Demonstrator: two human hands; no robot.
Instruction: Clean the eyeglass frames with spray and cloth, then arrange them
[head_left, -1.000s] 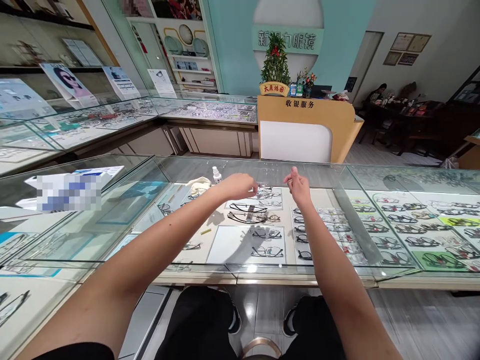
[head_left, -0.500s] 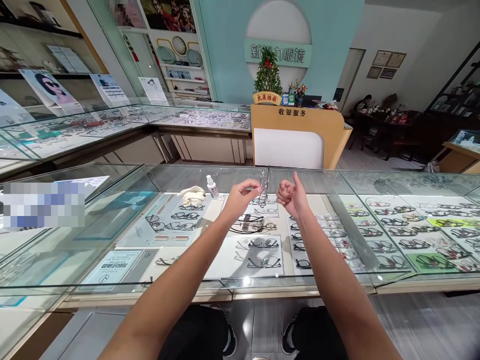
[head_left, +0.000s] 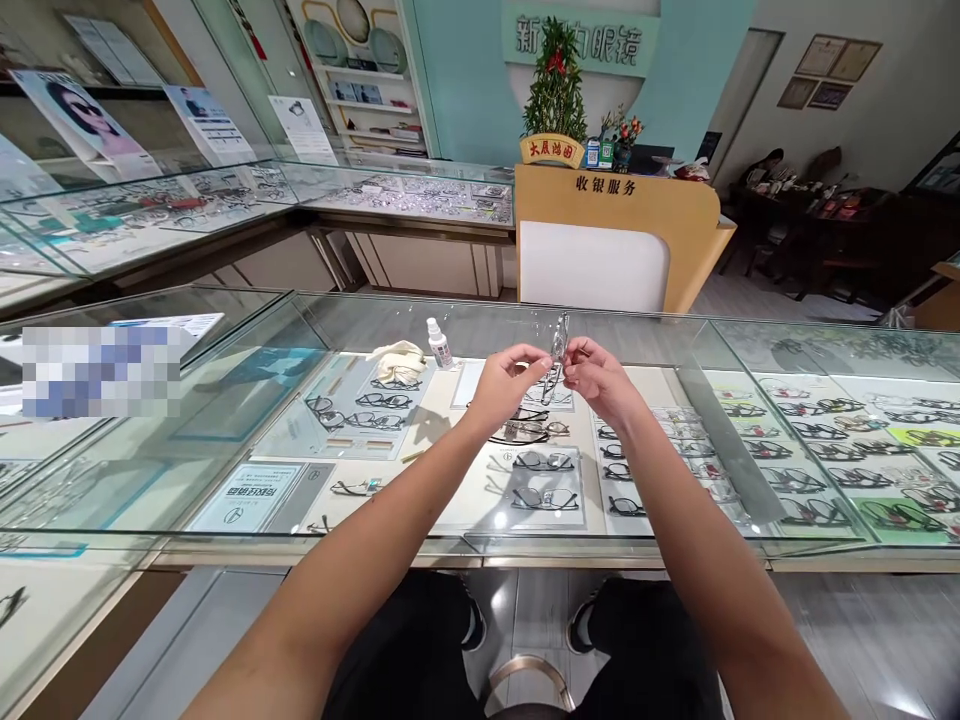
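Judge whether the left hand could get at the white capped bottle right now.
Probably yes: the white capped bottle stands close by with nothing visible between, though the left hand is holding eyeglasses.

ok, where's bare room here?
Bare cream display base: this side of the white plastic bottle, between pale rectangular panel and left forearm; also between the right hand and grey divider. Crowded: dark-framed eyeglasses between the forearms, more right of the divider.

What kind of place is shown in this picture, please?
Probably an optical shop: the glass showcase displays many eyeglasses, the wall sign includes the word for eyeglasses, and a counter is lettered for cashier service.
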